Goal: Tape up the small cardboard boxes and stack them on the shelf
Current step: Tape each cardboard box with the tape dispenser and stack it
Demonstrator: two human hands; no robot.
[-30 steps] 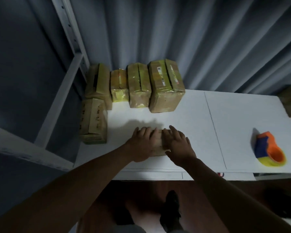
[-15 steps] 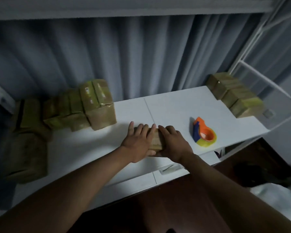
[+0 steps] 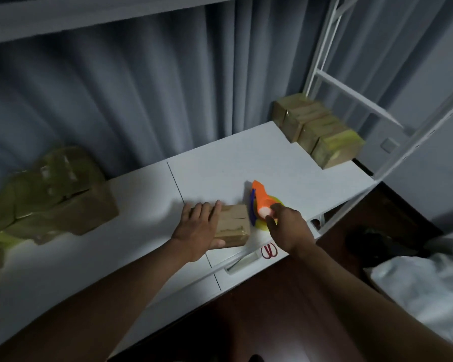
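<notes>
R hand (image 3: pixel 288 228) has left the small box (image 3: pixel 233 226) & now sits on the tape dispenser (image 3: pixel 262 202) at the box's 3 o'clock, fingers curling onto it. L hand (image 3: pixel 199 226) stays flat on the box, fingers straight, mid shelf (image 3: pixel 285 163).

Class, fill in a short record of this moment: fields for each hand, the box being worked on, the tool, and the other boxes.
left hand: rests flat on small cardboard box
right hand: grips tape dispenser
small cardboard box: lies on white shelf, near its front edge
tape dispenser: orange, just right of that box
other boxes: row at right end; blurred group at left
</notes>
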